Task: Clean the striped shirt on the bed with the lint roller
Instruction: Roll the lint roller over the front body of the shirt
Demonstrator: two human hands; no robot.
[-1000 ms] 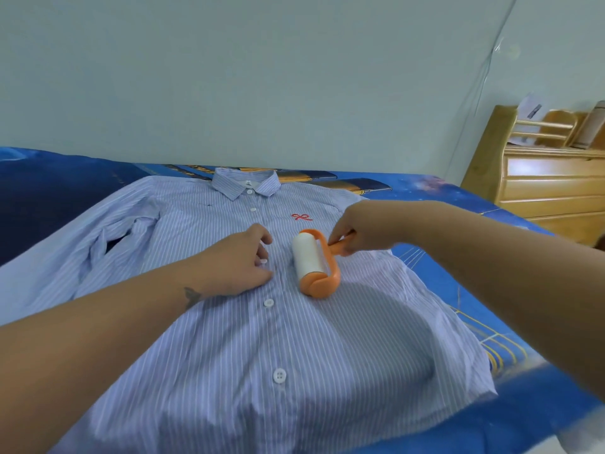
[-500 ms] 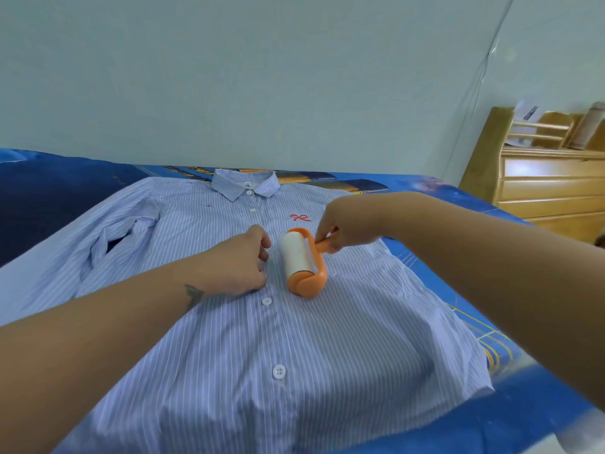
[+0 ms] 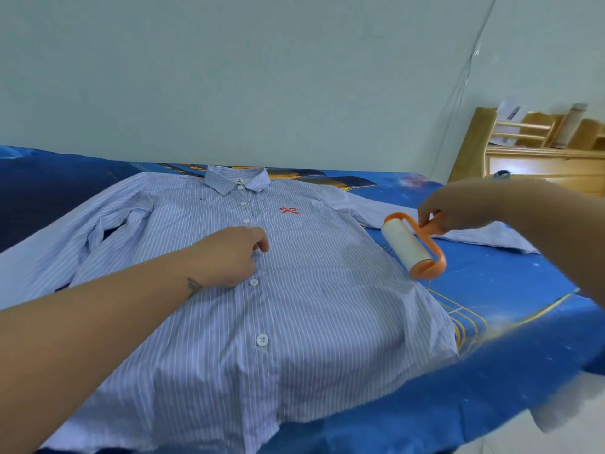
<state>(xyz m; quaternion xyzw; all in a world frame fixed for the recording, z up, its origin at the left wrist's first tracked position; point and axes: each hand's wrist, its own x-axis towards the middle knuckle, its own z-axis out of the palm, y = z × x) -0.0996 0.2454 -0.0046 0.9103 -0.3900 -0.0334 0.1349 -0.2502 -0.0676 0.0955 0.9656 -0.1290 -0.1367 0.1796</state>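
A light blue striped shirt lies buttoned and face up on the bed, collar toward the wall, with a small red bow stitched on the chest. My left hand rests on the button placket at mid-chest, fingers loosely curled against the cloth. My right hand grips the orange handle of the lint roller. The roller's white sticky drum sits at the shirt's right side edge, just below the right sleeve.
The bed has a blue space-print sheet and stands against a pale green wall. A wooden headboard with shelves and drawers stands at the right. The shirt's right sleeve stretches out across the sheet. Pale floor shows at the bottom right.
My right hand has carried the lint roller from beside the placket rightward across the chest to the shirt's right edge. My left hand has stayed on the placket.
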